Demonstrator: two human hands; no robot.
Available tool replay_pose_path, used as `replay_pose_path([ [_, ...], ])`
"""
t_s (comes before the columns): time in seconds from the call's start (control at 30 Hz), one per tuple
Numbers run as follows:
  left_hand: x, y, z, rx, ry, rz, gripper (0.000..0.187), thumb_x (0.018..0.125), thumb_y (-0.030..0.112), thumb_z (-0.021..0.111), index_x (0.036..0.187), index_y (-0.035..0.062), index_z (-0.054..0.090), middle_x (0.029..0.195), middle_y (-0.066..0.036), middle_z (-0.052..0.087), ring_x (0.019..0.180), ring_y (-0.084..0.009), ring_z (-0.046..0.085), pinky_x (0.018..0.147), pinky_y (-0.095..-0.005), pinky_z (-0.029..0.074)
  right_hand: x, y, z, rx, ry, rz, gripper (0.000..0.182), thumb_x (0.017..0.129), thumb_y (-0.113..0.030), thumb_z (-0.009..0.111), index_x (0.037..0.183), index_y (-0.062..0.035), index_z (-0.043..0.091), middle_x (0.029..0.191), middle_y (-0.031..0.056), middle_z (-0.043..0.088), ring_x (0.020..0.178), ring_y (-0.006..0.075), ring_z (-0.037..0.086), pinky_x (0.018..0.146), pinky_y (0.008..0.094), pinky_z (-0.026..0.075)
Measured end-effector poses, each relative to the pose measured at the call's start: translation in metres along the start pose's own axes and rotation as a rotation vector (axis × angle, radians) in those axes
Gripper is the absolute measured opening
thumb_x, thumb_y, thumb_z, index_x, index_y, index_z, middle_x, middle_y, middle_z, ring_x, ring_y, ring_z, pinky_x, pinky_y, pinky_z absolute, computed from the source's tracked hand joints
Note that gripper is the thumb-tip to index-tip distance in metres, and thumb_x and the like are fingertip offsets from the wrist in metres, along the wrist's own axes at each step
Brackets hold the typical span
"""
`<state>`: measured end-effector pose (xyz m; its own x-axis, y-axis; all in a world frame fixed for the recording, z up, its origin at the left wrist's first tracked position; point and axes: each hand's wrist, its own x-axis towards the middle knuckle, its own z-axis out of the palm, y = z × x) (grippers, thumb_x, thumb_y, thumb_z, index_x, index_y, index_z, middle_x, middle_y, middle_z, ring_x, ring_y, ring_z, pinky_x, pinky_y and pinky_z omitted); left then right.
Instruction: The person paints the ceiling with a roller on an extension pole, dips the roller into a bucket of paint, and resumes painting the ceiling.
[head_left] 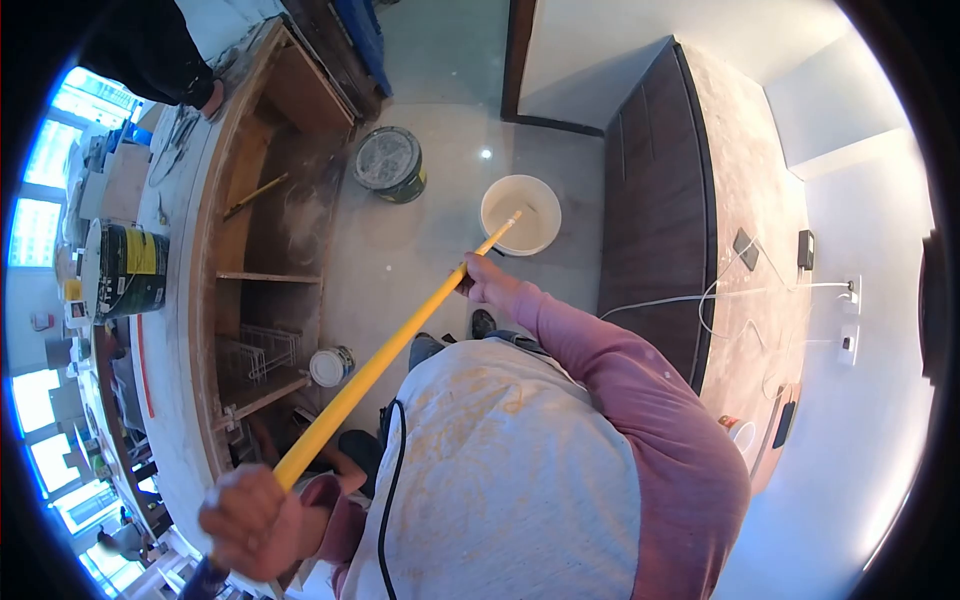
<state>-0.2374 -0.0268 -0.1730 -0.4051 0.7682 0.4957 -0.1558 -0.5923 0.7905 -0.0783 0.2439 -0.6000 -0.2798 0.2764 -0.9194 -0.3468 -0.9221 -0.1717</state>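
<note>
A long yellow pole (375, 368) runs slantwise across my body from lower left to upper centre. My left hand (250, 525) is wrapped round its near end, with a dark section showing past the fist. Farther down, my right hand (485, 280) grips the pole with closed fingers, its arm in a pink sleeve. The pole's far tip reaches inside a round white bucket (490, 228) on the floor, over the pale contents. Behind that bucket to the left stands a dark, lidded bucket (388, 163).
An open wooden cabinet (228, 180) lines the left, a wire rack (262, 350) inside. On its top sits a black-and-yellow bucket (128, 268); another person's hand (212, 98) rests there. A small tub (330, 367) stands nearby. White cables (665, 299) cross the dusty right counter (745, 170).
</note>
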Motion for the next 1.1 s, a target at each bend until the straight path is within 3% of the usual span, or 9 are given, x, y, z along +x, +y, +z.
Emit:
replay_pose_path([
  [0.13,-0.003,-0.025,0.003,0.035,-0.026,-0.1,0.029,0.093,0.02,0.058,0.07,0.0163,0.041,0.06,-0.001,0.041,0.047,-0.007,0.033,0.051,-0.027,0.027,0.055,0.014,-0.014,-0.038,-0.022,0.007,0.031,0.104,-0.034,0.044,0.118,-0.0064,0.042,0.099,0.0112,0.055,0.081,0.027,0.067,0.072,0.0459,0.062],
  [0.27,0.008,0.012,0.013,0.005,-0.091,0.046,0.034,0.089,0.012,0.06,0.06,0.0126,0.041,0.05,0.001,0.041,0.038,-0.0087,0.033,0.042,-0.0253,0.025,0.007,0.015,-0.008,-0.036,-0.052,0.065,0.028,0.103,-0.032,0.045,0.116,-0.0071,0.044,0.097,0.0106,0.056,0.081,0.0265,0.067,0.071,0.0456,0.062],
  [0.3,0.012,0.016,0.024,-0.003,-0.112,0.061,0.039,0.095,0.017,0.053,0.059,0.016,0.037,0.05,0.003,0.044,0.043,-0.0063,0.036,0.046,-0.0247,0.027,-0.002,0.015,-0.005,-0.01,-0.048,0.059,0.027,0.103,-0.033,0.047,0.115,-0.0077,0.046,0.096,0.01,0.057,0.08,0.0261,0.067,0.071,0.0449,0.062],
  [0.43,0.005,0.002,0.002,0.047,-0.035,0.003,0.034,0.097,0.021,0.054,0.066,0.0148,0.04,0.054,0.002,0.04,0.044,-0.0065,0.033,0.049,-0.0255,0.027,0.019,-0.001,-0.003,0.037,-0.058,0.046,0.026,0.103,-0.032,0.048,0.112,-0.0083,0.048,0.094,0.0097,0.059,0.08,0.0256,0.068,0.071,0.0441,0.062],
  [0.53,0.005,-0.03,-0.002,0.058,-0.046,-0.082,0.032,0.097,0.022,0.054,0.07,0.0143,0.041,0.055,0.002,0.038,0.045,-0.0066,0.031,0.051,-0.0259,0.028,0.051,0.003,-0.007,0.012,0.052,0.077,0.026,0.104,-0.033,0.047,0.109,-0.0073,0.048,0.093,0.0099,0.059,0.08,0.0258,0.068,0.073,0.0431,0.063],
  [0.7,0.007,0.011,0.008,0.039,-0.053,0.024,0.036,0.091,0.019,0.057,0.06,0.017,0.039,0.05,0.005,0.041,0.038,-0.0049,0.029,0.043,-0.0241,0.022,0.011,0.013,-0.004,-0.038,-0.029,0.054,0.024,0.104,-0.032,0.046,0.108,-0.0082,0.048,0.094,0.01,0.059,0.078,0.0253,0.068,0.07,0.0427,0.062],
  [0.83,-0.002,-0.02,-0.003,0.049,0.011,-0.025,0.035,0.092,0.021,0.06,0.063,0.0161,0.04,0.054,0.003,0.04,0.043,-0.0055,0.03,0.045,-0.0252,0.023,0.04,0.005,-0.017,0.069,-0.032,0.012,0.032,0.104,-0.036,0.045,0.112,-0.0059,0.043,0.098,0.0124,0.056,0.08,0.0281,0.067,0.073,0.0472,0.062],
  [0.93,-0.007,-0.033,-0.008,0.066,0.051,-0.077,0.035,0.093,0.023,0.06,0.064,0.0163,0.04,0.056,0.002,0.04,0.044,-0.006,0.03,0.046,-0.0253,0.023,0.058,0.013,-0.022,-0.022,-0.046,0.041,0.031,0.104,-0.037,0.043,0.111,-0.0068,0.043,0.096,0.0123,0.056,0.081,0.0275,0.067,0.073,0.0463,0.062],
  [1.1,0.001,0.011,0.0,0.06,-0.109,-0.012,0.037,0.095,0.023,0.058,0.063,0.0157,0.04,0.054,0.001,0.04,0.044,-0.0072,0.031,0.046,-0.0259,0.026,0.027,0.023,-0.018,0.019,-0.08,0.044,0.025,0.103,-0.033,0.048,0.109,-0.0091,0.047,0.092,0.0088,0.056,0.078,0.0268,0.067,0.069,0.0453,0.062],
])
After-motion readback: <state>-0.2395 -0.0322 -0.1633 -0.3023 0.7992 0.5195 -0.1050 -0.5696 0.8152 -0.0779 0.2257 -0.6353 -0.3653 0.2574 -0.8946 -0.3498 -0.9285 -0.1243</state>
